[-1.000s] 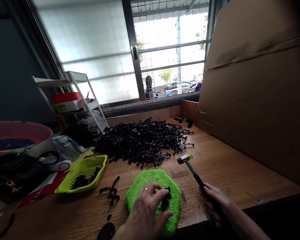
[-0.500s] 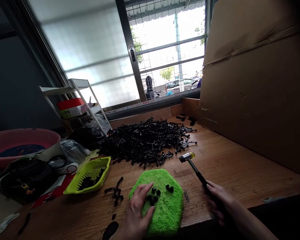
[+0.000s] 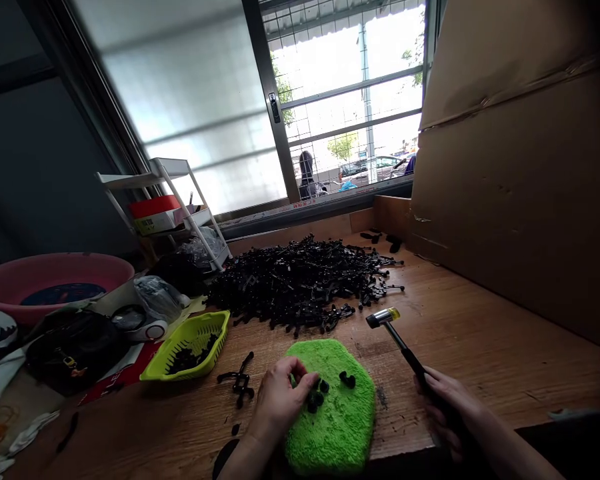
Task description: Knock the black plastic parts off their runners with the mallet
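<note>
My left hand rests on the left edge of a green fluffy pad, its fingers curled in a pinch on small black plastic pieces. Another pair of black pieces lies further right on the pad. My right hand is wrapped round the black handle of a small hammer, whose yellow and silver head points up and away above the wooden table.
A big heap of black plastic parts lies behind the pad. A lime green basket with black bits stands to the left, a loose black part beside it. Cardboard sheets wall off the right. A pink basin, bags and a white rack crowd the left.
My left hand slid off the middle of the pad to its left edge and its fingers curled from flat into a pinch on the black pieces. The hammer hand barely moved.
</note>
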`<state>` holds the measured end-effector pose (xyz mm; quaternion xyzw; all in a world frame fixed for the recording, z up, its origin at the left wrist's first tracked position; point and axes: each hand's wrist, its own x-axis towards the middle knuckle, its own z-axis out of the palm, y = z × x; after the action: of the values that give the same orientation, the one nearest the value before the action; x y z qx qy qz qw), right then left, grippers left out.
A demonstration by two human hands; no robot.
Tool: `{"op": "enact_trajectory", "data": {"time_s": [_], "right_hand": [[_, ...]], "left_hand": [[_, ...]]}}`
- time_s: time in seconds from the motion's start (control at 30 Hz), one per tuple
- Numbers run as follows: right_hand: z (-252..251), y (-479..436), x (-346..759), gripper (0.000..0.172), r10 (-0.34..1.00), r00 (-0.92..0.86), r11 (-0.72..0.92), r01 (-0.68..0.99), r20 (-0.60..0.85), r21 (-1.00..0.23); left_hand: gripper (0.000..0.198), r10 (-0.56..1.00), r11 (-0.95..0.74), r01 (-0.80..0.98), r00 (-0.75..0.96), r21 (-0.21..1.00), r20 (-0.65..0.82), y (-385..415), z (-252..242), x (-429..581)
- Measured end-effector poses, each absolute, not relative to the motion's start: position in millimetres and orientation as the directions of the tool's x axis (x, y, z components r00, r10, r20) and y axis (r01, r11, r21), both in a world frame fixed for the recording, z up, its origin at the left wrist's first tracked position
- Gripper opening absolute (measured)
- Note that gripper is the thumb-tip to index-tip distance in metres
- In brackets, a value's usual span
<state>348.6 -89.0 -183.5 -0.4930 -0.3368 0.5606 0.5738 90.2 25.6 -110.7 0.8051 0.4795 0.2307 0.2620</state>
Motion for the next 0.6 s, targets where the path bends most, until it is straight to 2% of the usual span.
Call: {"op": "enact_trajectory", "data": {"time_s": [0.13,0.33,0.43,0.6], "right_hand": [[-181.1,-90.4,348.0,0.039,0.975,0.134,-0.129,-0.306,-0.177,-0.943],[-178.4,-91.1,348.3,0.042,0.977,0.120,-0.131,-0.309,-0.175,-0.942],[-178.5,-90.8,347.8,0.042,0.977,0.126,-0.127,-0.310,-0.173,-0.942],[-181.1,-90.2,346.1,0.039,0.966,0.181,-0.124,-0.298,-0.184,-0.946]], "left_hand": [[0.021,0.912,-0.358,0.698,0.405,0.620,0.071,35.9,-116.1,98.4],[0.012,0.927,-0.354,0.629,0.336,0.692,0.168,37.4,-118.2,92.7],[0.014,0.886,-0.453,0.543,0.366,0.707,0.286,23.9,-114.6,86.9],[0.005,0.780,-0.615,0.521,0.511,0.592,0.360,3.0,-115.2,86.3]]}}
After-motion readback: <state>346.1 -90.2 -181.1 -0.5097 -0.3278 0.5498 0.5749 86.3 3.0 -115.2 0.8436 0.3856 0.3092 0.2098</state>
